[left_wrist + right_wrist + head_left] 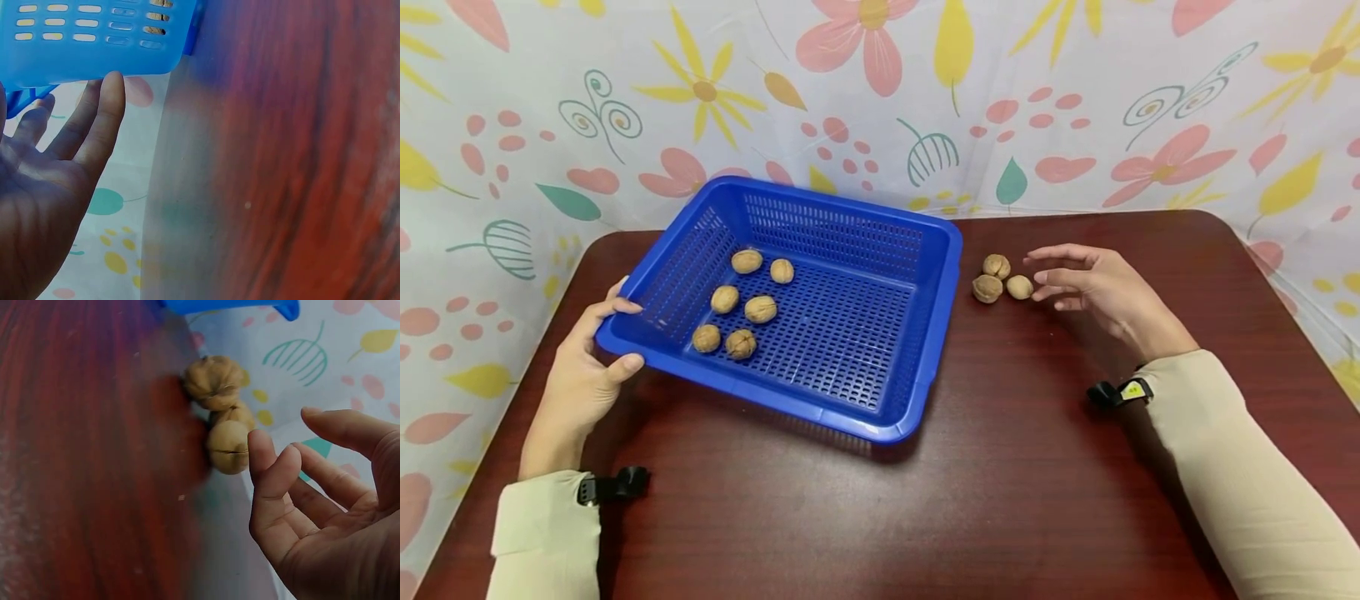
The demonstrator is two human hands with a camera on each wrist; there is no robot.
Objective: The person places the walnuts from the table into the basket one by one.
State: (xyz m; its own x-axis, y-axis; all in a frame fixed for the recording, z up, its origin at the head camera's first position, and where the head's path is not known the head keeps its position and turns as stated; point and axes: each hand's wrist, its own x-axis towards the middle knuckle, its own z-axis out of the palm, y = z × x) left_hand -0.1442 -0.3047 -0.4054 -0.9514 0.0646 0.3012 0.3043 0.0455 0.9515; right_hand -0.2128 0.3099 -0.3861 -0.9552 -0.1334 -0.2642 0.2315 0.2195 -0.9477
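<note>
Gripping the near left corner of the blue perforated plastic basket (820, 333), the left hand (580, 375) curls its thumb over the rim and its fingers under the wall, so the basket sits slightly tilted on the dark red-brown wooden table (1000, 483). Six tan walnuts in their shells (745, 300) lie inside, gathered toward the basket's left half. To the right of the basket, just beside its right wall, three more loose walnuts (1002, 278) sit in a tight cluster on the table. Farther right, the right hand (1097, 287) hovers near that cluster with fingers relaxed and spread, holding nothing; its fingertips are close to the nearest nut but apart from it.

Judging by the layout, the step in hand is the reach for one of the remaining nuts while the basket is steadied. The next move would call for closing finger and thumb around a single walnut without knocking the other two away, since round shells roll easily on a smooth top.

From the left wrist view, the fingertips (106, 100) press the underside of the basket corner (94, 44), a contact the head view only hints at. From the right wrist view, the gap between the fingers (272, 481) and the closest walnut (228, 447) is plain, and the seams on the shells are visible.
</note>
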